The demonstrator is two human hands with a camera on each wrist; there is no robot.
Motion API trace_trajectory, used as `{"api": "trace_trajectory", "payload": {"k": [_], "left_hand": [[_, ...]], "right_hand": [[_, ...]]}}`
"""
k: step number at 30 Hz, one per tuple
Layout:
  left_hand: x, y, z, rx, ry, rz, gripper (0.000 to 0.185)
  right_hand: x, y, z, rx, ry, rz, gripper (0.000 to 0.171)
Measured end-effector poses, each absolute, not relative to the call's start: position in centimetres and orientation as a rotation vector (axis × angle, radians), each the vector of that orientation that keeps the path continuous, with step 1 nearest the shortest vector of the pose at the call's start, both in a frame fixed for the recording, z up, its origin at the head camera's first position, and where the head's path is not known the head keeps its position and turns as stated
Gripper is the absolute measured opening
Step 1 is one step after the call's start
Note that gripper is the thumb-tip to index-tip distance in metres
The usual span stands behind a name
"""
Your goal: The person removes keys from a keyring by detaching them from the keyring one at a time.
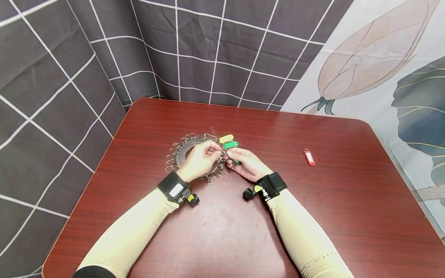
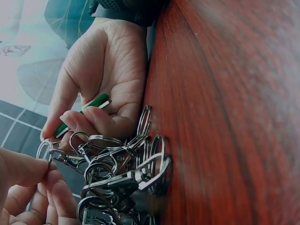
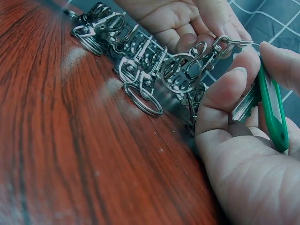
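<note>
A round metal hanger [image 1: 181, 153] with several clips and split rings around its rim lies on the table. My left hand [image 1: 201, 157] pinches one split ring [image 2: 45, 151] at its right side; a small clip joins that ring to the hanger. Facing it, my right hand [image 1: 249, 165] holds a green key tag [image 3: 274, 110] in its curled fingers, thumb and fingertips close to the same split ring. A silvery serrated piece [image 3: 244, 105], like a key, shows beside the tag. Whether the tag's loop is on the split ring, I cannot tell.
Just beyond my hands, a yellow key tag [image 1: 226, 138] and another green key tag [image 1: 231, 144] lie at the hanger's right edge. Farther right on the red-brown table [image 1: 222, 235] is a red key tag [image 1: 309, 157]. Dark checked cloth [image 1: 198, 50] hangs behind.
</note>
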State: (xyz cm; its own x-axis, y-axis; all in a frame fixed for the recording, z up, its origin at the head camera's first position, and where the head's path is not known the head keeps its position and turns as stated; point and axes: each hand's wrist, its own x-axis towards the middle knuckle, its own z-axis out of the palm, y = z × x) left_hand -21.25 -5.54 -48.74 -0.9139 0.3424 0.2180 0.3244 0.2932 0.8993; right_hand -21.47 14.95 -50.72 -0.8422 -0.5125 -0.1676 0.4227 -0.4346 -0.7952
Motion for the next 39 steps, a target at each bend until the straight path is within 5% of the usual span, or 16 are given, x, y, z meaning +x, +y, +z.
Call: {"api": "trace_trajectory", "payload": {"k": [39], "left_hand": [[-21.1,-5.5,-47.9,0.649,2.481,1.733,0.008]], "right_hand": [[-21.2,14.7,-48.6,-0.273,1.701,-2.133,0.013]]}}
